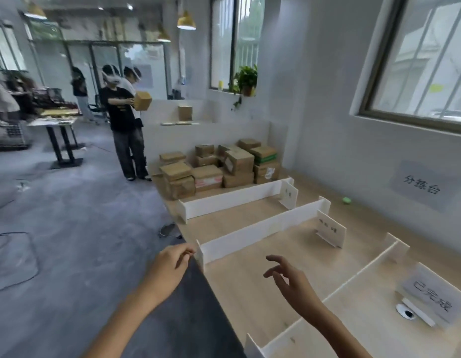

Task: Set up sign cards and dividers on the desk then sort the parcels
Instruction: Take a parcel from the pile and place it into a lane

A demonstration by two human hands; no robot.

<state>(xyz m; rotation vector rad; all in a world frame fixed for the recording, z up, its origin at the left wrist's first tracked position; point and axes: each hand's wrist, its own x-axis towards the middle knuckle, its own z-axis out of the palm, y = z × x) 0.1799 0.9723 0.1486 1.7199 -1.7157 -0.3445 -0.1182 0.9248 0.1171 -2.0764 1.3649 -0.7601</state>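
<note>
Pinching nothing, my left hand [170,264] touched the middle divider [263,231] at the desk's [250,301] front edge to square it, my right hand [288,280] hovered open, and the parcels [219,164] waited unsorted at the far end.

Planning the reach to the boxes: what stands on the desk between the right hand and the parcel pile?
In the head view, two white dividers cross the desk between right hand and parcels.
</note>
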